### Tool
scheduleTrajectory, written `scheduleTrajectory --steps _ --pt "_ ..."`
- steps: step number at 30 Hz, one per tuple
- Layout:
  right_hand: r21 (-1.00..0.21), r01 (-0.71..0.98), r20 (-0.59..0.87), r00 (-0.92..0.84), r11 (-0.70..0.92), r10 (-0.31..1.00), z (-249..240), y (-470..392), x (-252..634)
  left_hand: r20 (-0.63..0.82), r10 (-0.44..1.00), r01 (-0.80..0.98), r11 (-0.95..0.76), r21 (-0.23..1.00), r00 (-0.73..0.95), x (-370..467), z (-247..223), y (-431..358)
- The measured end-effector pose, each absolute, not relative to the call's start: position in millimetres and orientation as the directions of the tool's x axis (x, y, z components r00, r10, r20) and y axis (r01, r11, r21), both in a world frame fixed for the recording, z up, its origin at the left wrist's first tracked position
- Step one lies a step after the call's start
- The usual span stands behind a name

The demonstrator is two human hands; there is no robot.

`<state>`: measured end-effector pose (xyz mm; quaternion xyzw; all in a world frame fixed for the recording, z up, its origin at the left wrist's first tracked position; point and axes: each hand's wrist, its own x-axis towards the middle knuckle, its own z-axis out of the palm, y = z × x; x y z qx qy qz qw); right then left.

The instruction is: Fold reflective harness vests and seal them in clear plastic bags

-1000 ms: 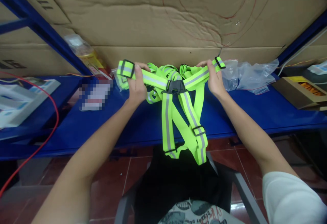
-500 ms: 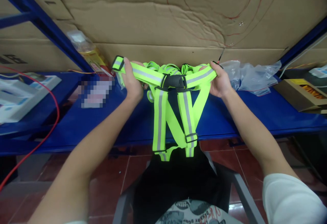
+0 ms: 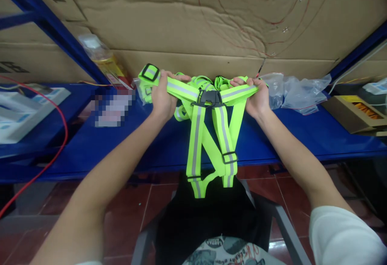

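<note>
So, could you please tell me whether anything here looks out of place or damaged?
Nothing looks spilled or broken. The cardboard behind the blue bench is creased rather than flat, and clear plastic bags lie crumpled to the right; the green reflective straps show no visible damage.

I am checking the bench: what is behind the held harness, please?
Behind the harness: bunched green straps, blue table and cardboard. What it, the left hand and the right hand cover cannot be seen.
</note>
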<state>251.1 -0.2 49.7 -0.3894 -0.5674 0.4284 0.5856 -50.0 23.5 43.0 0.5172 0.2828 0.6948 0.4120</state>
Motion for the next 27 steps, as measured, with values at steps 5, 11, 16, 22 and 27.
scheduleTrajectory --steps 5,11,16,22,27 --pt "-0.942 -0.071 0.33 -0.035 0.327 0.943 44 -2 249 0.471 0.882 -0.239 -0.452 0.859 0.022 -47 51 10" --pt "-0.966 -0.078 0.247 0.009 0.247 0.969 36 -6 226 0.564 0.809 -0.305 -0.503 0.809 0.164 -38 48 -5" --pt "-0.955 -0.053 0.294 -0.052 0.292 0.954 35 -15 208 0.568 0.672 -0.047 -0.625 0.779 0.475 -40 38 -21" --pt "-0.942 0.069 0.322 -0.092 0.329 0.942 40 -28 211 0.53 0.565 0.273 -0.803 0.53 0.632 -46 27 -20" --pt "-0.769 0.357 0.445 -0.296 0.53 0.845 47 -46 208 0.565 0.53 0.24 -0.828 0.507 0.633 -46 17 -15"
